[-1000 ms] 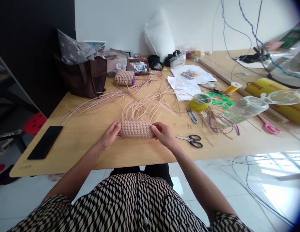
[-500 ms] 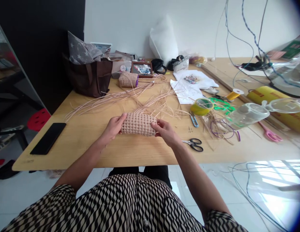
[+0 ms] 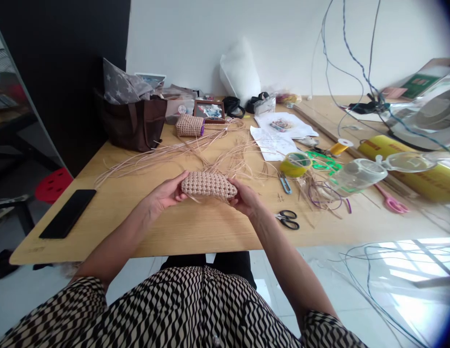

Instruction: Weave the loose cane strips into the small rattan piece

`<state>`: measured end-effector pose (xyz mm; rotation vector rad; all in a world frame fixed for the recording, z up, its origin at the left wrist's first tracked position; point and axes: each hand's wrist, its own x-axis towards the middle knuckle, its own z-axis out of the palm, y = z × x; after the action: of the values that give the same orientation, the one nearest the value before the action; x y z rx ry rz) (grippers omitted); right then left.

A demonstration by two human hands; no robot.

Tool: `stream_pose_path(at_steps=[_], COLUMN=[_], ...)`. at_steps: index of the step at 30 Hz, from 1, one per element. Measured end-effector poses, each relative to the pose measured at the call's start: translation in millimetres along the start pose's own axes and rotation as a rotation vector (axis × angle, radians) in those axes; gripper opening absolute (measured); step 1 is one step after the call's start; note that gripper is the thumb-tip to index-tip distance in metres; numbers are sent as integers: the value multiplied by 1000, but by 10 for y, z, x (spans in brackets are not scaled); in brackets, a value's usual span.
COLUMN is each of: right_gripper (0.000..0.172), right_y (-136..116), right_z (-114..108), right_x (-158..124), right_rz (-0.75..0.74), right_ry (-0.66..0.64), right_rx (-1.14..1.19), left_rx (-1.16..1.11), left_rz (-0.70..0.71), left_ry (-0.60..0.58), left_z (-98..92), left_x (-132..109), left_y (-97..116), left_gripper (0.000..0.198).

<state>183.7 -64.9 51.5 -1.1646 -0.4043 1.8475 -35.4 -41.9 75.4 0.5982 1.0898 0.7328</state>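
Scene was bright, lit by even daylight. Soft, faint shadow lay on worktop (image 3: 210, 232) beneath left grip (image 3: 165, 191), right grip (image 3: 245, 199) and woven pouch (image 3: 209, 186). Strong white glare lay on floor tiles (image 3: 410, 290) below and right of right grip, in pane-shaped patches. Wall (image 3: 268, 43) and worktop edges bent by fisheye distortion far from grips; corners right of them darkened. Clear plastic sheet (image 3: 424, 116) up-right of grips looked blurred.

Our left hand (image 3: 164, 191) and right hand (image 3: 246, 199) curl inward at about the same height, palms turned toward each other and fingers bent. Our bare left forearm (image 3: 116, 237) and right forearm (image 3: 281, 253) angle in toward them, both wrists gently bent
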Motion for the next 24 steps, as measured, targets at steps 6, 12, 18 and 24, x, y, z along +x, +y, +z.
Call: stream_pose_path(at_steps=[6,12,18,24], right_gripper=[19,22,22,22], right_y=[-41,-77,-81,-102], right_z=[34,59,34,32], right_x=[-27,-52,-44,-34], right_rz=[69,100,96,105], right_ry=[-46,-52,-56,-114], right_rx=[49,69,93,117], left_rx=[-2,38,243,991], left_rz=[-4,9,200,1047], left_ry=[-6,-50,-40,386], left_z=[-17,-75,-148,-95], left_x=[19,88,74,-145], left_y=[14,13,-17,-93], left_gripper=[27,27,33,67])
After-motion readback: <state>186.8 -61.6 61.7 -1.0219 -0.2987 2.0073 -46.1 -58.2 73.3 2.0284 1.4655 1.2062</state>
